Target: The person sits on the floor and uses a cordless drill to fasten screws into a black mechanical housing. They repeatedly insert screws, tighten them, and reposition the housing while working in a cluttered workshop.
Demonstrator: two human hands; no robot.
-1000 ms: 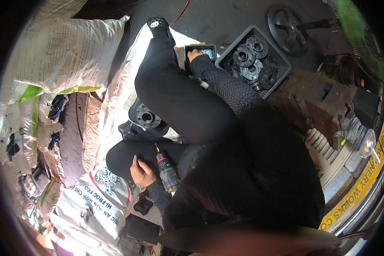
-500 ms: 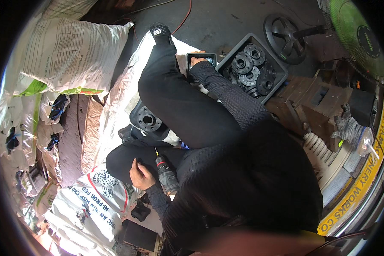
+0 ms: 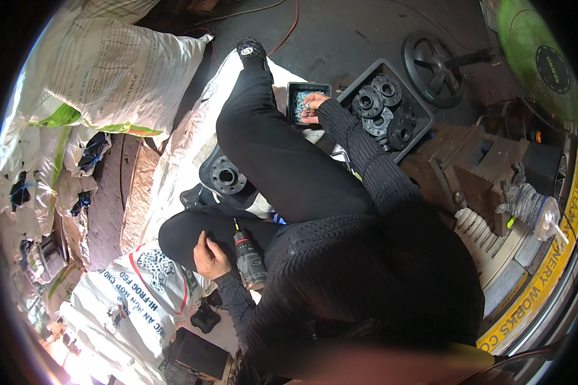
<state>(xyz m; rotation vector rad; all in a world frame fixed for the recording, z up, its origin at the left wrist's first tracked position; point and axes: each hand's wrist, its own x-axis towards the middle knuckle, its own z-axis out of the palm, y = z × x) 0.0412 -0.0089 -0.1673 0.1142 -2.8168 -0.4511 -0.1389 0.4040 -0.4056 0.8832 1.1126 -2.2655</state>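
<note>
Right hand (image 3: 313,106) reaches far out, fingers curled into the small black tray (image 3: 305,96) beside the bin of black flanges (image 3: 384,110); left hand (image 3: 210,255) rests loosely curled on the thigh, holding nothing, just beside the cordless drill (image 3: 248,259), whose long axis runs near-to-far, bit pointing away

I'm seeing white printed sacks (image 3: 103,70) lying piled along the floor's left edge, and a yellow lettered sign band (image 3: 546,276) curving at the right.
</note>
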